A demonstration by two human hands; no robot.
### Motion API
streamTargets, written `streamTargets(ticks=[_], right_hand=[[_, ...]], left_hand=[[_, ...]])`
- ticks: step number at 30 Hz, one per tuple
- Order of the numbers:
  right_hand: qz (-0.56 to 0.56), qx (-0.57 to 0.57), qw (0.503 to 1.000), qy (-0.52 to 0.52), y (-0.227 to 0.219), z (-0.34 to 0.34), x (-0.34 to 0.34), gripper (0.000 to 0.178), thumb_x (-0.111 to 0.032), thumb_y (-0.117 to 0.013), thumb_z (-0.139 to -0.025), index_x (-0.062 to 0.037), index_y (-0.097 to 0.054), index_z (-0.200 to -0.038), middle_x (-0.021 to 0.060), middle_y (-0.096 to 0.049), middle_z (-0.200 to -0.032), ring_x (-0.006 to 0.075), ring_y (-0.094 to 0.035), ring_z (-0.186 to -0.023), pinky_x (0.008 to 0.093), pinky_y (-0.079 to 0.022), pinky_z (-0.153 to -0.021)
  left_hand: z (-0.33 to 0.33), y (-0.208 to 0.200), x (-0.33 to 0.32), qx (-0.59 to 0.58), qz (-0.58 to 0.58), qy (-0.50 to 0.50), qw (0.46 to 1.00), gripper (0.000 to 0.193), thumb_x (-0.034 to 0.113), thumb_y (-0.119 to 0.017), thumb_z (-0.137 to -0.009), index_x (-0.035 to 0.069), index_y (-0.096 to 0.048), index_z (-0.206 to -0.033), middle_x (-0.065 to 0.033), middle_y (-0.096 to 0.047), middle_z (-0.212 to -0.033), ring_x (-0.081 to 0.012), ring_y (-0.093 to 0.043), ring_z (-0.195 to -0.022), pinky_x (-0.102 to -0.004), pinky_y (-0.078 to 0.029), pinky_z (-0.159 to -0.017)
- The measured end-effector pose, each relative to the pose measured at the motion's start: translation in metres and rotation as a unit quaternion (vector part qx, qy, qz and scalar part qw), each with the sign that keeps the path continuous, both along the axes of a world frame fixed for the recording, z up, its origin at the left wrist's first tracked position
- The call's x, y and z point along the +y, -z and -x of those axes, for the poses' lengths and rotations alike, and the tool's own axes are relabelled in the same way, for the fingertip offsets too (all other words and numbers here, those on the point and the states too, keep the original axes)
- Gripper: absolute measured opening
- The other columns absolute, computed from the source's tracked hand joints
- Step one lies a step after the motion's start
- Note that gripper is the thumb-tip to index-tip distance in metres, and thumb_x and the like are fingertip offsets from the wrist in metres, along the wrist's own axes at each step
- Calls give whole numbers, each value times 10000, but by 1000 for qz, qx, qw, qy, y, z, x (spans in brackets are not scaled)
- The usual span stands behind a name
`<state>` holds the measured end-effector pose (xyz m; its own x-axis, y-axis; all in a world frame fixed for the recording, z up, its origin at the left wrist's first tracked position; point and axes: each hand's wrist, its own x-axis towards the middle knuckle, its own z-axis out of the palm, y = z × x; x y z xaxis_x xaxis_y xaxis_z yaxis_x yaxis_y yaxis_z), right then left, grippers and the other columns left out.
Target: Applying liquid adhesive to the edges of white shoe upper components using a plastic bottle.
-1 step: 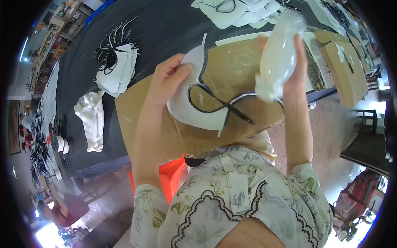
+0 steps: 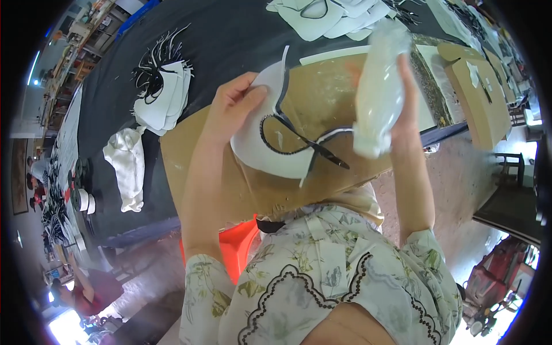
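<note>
My left hand (image 2: 234, 109) pinches the upper left edge of a white curved fabric piece (image 2: 267, 155) between thumb and fingers. Dark trim runs along the piece's inner edge, and a black strip (image 2: 330, 154) trails off it to the right. On the right, my right hand (image 2: 407, 100) is wrapped round a translucent plastic squeeze bottle (image 2: 380, 95) with whitish contents. Its narrow end points down toward me, above the cardboard, and its upper end is smeared by motion. Whether the bottle touches the trim, I cannot tell.
Brown cardboard (image 2: 215, 184) lies on the dark table (image 2: 230, 34) under my hands. A stack of white pieces with black strips (image 2: 164, 98) and a crumpled white cloth (image 2: 125, 169) lie left. More white pieces (image 2: 322, 20) lie at the far side; a cardboard box (image 2: 477, 98) stands right.
The bottle has moved left and nearer to me with my right hand, and is more upright. My left hand and the white piece have shifted only slightly left.
</note>
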<state>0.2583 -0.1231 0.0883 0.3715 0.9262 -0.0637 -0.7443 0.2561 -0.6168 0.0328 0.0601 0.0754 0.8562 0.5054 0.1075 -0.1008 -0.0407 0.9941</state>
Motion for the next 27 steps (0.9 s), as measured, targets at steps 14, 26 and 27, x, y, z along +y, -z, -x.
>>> streamTargets(ticks=[14, 26, 27], right_hand=[[85, 164, 959, -214, 33, 57, 23, 545, -498, -497, -857, -54, -480, -1173, 181, -590, -972, 330, -587, -997, 369, -571, -627], [13, 216, 957, -194, 35, 68, 30, 622, -515, -519, -839, 2, -445, -1177, 198, -556, -1076, 354, -557, -1023, 427, -507, -806], [14, 216, 957, -195, 35, 71, 29, 622, -515, -519, -839, 2, -445, -1177, 198, -556, -1076, 354, -557, -1023, 427, -507, -806]], left_hand=[[-22, 8, 26, 27, -12, 68, 997, 215, 97, -549, -862, 54, -606, -1065, 43, -604, -834, -23, -515, -744, -179, -419, -685], [-8, 35, -79, 121, 5, -210, 970, 156, 75, -652, -789, -22, -573, -881, -49, -632, -713, -77, -589, -636, -207, -468, -576], [-10, 42, -79, 102, 47, -231, 967, 115, 52, -645, -772, -15, -566, -823, -48, -619, -669, -81, -581, -595, -214, -475, -563]])
